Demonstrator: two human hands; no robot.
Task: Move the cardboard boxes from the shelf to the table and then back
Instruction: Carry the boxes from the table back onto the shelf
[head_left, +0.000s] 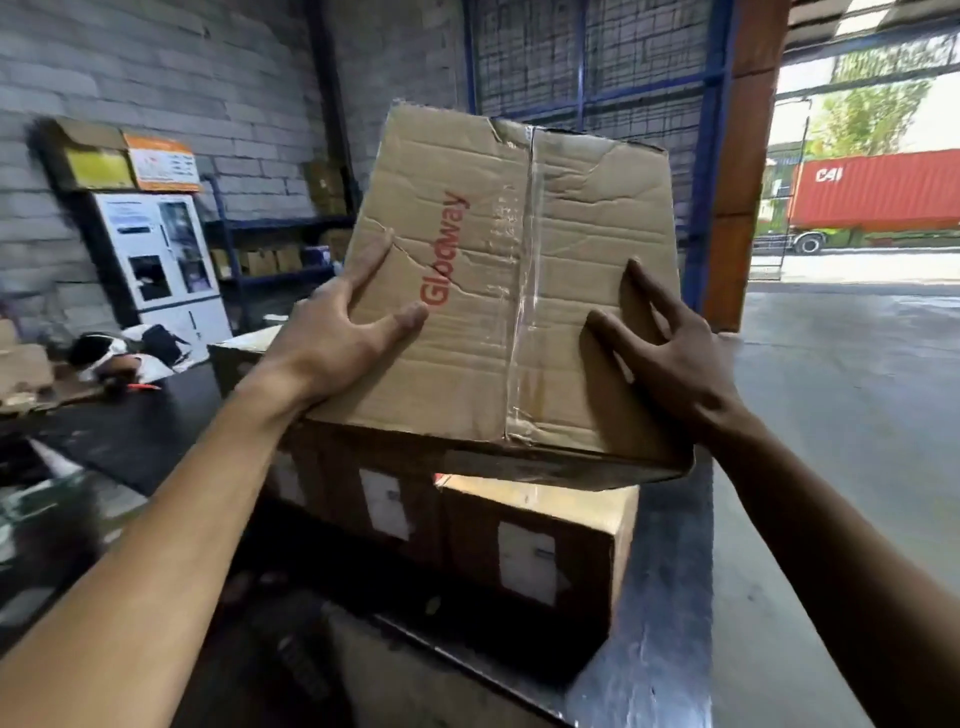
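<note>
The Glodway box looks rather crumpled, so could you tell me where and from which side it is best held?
Probably by its two opposite side edges, one hand from each side. The Glodway box is wide, tilted, and creased across its taped top, so the middle likely gives. The left hand and right hand lie spread on top near those edges; curling fingers over the sides should be steadier.
</note>
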